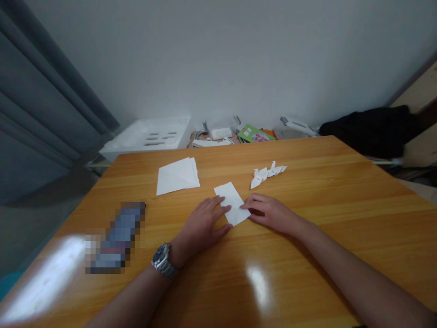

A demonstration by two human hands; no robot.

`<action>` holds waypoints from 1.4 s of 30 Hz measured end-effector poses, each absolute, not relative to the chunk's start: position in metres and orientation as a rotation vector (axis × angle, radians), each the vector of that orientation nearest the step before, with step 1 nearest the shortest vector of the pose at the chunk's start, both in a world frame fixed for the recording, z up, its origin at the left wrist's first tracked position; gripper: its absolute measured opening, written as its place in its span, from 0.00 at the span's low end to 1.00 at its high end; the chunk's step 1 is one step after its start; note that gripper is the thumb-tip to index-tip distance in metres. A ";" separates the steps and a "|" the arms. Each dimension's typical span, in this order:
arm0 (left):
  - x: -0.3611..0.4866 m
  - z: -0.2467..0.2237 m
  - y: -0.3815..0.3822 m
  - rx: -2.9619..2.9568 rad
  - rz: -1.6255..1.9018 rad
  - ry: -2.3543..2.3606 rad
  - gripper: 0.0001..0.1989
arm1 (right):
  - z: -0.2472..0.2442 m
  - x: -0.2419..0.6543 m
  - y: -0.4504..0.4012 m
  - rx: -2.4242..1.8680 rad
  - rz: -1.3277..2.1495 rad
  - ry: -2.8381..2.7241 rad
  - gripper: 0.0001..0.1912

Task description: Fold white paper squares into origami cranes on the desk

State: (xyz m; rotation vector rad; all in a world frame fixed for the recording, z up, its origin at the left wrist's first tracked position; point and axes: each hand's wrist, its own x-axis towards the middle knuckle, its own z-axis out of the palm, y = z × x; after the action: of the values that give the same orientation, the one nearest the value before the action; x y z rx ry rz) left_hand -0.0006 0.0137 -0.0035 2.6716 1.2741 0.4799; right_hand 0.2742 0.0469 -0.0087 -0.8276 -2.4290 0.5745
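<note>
White paper (235, 198) lies on the tabletop (314, 191) nearer us than the folded figures (262, 174), and we judge it light, easily creased, best held by its edges, our left hand (204, 223) spread at one, our right hand (269, 210) at another, whether pinching we cannot tell.

On the wooden bench (351, 196), a rectangular white paper (235, 200) was touched by the spread left grip (204, 224) and at its right edge by the right grip (271, 212). Folded paper figures (262, 175) were noted beyond the right grip; paper sheets (175, 177), beyond the left. A watch (165, 261) was worn on the left wrist.
</note>
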 end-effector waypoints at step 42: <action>0.005 -0.012 0.022 2.457 0.789 1.244 0.06 | 0.003 0.262 0.037 -1.094 0.769 -2.182 0.09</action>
State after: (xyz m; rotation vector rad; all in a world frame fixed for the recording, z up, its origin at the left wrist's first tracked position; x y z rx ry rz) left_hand 0.0052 0.0218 -0.0122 2.4571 1.2437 0.7893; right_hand 0.2625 0.0367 0.0034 -1.0937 -2.1822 0.7687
